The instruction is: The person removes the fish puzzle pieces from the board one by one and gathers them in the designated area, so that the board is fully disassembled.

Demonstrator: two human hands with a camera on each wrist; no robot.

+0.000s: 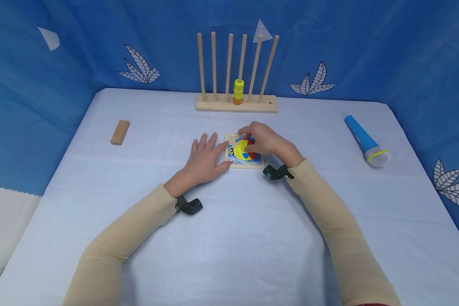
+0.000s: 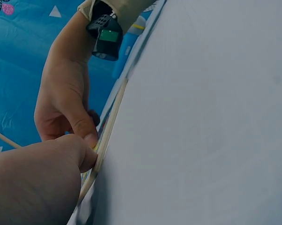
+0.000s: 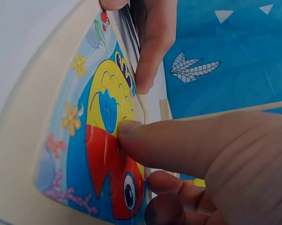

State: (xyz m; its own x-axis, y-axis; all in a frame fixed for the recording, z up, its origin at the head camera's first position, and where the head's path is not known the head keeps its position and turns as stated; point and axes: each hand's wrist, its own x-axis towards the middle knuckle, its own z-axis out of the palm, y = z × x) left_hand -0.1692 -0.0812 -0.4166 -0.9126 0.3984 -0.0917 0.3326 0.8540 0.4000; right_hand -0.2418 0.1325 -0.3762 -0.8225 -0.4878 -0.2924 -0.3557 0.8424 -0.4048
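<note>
A small wooden fish puzzle (image 1: 237, 161) in a pale frame lies on the table, its picture a yellow and red fish (image 3: 110, 86) with sea plants around it. My left hand (image 1: 204, 160) lies to its left with fingers spread, thumb and index fingertip at the frame's left edge. From the right, my right hand (image 1: 265, 139) reaches over the puzzle. Its thumb (image 3: 164, 143) presses on the fish near the blue fin, and the other fingers curl at the far edge, gripping the puzzle. Part of the picture is hidden under this hand.
Behind the puzzle stands a wooden peg rack (image 1: 214, 105) with several upright rods; yellow beads (image 1: 239, 87) and an orange one sit on one rod. A wooden block (image 1: 120, 132) lies at left, a blue toy microphone (image 1: 361, 134) at right. Blue cloth (image 1: 168, 38) hangs behind the table.
</note>
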